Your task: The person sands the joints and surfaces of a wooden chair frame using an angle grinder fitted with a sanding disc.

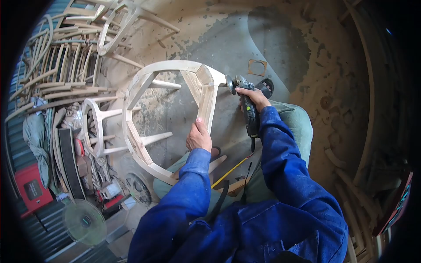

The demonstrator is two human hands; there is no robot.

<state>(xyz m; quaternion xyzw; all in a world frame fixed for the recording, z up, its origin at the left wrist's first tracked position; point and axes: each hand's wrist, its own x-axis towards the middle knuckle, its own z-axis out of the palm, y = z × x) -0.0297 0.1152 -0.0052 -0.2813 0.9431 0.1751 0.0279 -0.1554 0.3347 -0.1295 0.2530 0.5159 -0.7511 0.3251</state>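
A pale wooden chair frame [127, 115] with a curved rim and several legs lies tilted in front of me. My left hand [199, 136] is closed on the frame's near straight rail, thumb on top. In my right hand [255, 98] is a black angle grinder [250, 116], held round its body near the head. The grinder's disc [230, 84] is beside the frame's right corner; whether it touches the wood I cannot tell. A cord leaves the grinder's lower end.
Stacked wooden parts [66, 65] and another chair frame [93, 127] are at the left. A fan [85, 222] and red box [33, 189] stand lower left. A yellow strip [229, 172] runs near my legs. A square piece with a round hole [257, 67] lies on the floor.
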